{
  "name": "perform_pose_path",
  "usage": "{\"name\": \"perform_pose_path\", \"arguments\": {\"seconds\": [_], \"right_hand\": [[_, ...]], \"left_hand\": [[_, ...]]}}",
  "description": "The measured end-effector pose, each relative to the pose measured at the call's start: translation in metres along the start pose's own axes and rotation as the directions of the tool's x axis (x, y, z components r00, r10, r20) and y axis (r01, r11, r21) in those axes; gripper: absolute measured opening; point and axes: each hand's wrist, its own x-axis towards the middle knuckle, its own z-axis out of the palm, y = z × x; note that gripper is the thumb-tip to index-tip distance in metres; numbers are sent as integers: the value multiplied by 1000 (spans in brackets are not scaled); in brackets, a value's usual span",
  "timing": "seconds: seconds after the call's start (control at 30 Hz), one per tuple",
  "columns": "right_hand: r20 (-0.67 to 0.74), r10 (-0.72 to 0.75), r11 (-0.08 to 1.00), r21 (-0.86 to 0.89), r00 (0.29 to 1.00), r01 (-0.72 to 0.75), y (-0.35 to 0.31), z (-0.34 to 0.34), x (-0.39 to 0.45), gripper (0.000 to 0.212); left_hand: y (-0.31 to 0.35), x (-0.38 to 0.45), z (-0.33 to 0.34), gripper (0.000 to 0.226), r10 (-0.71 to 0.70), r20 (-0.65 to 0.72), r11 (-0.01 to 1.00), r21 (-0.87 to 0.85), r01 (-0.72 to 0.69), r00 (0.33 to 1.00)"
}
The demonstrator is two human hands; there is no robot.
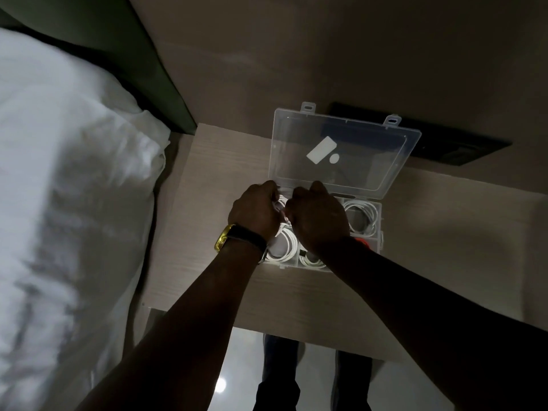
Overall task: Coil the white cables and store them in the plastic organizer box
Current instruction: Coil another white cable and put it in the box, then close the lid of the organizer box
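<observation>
A clear plastic organizer box (380, 229) sits on a pale wooden bedside table (207, 185), its lid (341, 149) propped open toward the wall. White coiled cables lie in its compartments: one at the near left (284, 247), one at the far right (361, 215), another at the near middle (311, 262). My left hand (255, 212) and my right hand (317, 218) are close together over the box's far-left part, fingers curled around a white cable (281, 203) between them. Most of that cable is hidden by my hands.
A bed with white bedding (65, 188) lies to the left of the table. A dark flat panel (444, 143) sits against the wall behind the box. A small red object (363, 242) shows in the box at the right. A glossy floor (246, 366) lies below the table's near edge.
</observation>
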Motion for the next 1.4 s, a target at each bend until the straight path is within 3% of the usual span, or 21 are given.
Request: {"name": "perform_pose_path", "arguments": {"seconds": [0.23, 0.43, 0.63, 0.7, 0.73, 0.8, 0.87, 0.9, 0.93, 1.0, 1.1, 1.2, 1.3, 1.4], "right_hand": [[41, -71, 997, -27, 997, 72, 7, -5, -19, 21], [16, -69, 984, 164, 998, 65, 14, -5, -25, 32], [-193, 14, 939, 339, 981, 53, 13, -7, -39, 25], [-294, 155, 890, 456, 943, -4, 20, -18, -41, 22], [-341, 274, 841, 538, 899, -52, 29, -24, -41, 17], [-403, 544, 704, 697, 736, -139, 54, -39, -37, 19], [-266, 790, 384, 917, 553, -107, 79, -57, -31, 19], [-122, 837, 174, 983, 533, -49, 85, -67, -27, 14], [-7, 831, 15, 1000, 556, -10, 90, -73, -25, 12], [58, 786, -82, 997, 616, 11, 97, -80, -30, 19], [6, 732, 9, 1000, 681, -18, 101, -74, -58, 33], [-56, 546, 331, 931, 836, -154, 95, -42, -94, 41], [-99, 360, 618, 770, 928, -158, 86, -5, -118, 19], [-188, 132, 850, 527, 973, -14, 82, 29, -136, 49]], "left_hand": [[-8, -8, 6, 27, 0, 6, 997, -80, 0, 1000], [-21, -12, -3, 24, 49, -39, 976, -209, -56, 998], [-31, -31, -1, 17, 51, -180, 896, -426, -124, 982], [-29, -31, -2, 16, -11, -218, 857, -505, -103, 976], [-27, -28, -5, 17, -37, -229, 847, -523, -91, 973], [-17, -13, -15, 26, -89, -213, 792, -608, -61, 973], [-4, 7, -34, 38, -129, -126, 658, -753, -10, 984], [3, 17, -44, 40, -126, -77, 592, -806, 13, 989], [9, 24, -52, 40, -115, -24, 525, -850, 40, 993], [14, 25, -63, 38, -72, 60, 416, -905, 84, 996], [3, -2, -63, 32, -9, 46, 363, -931, 46, 999], [-24, -28, -47, 27, 202, 3, 658, -741, -134, 979], [-47, -49, -20, 21, 457, 34, 803, -447, -395, 889], [-54, -64, 3, 70, 516, 59, 825, -305, -477, 855]]}}
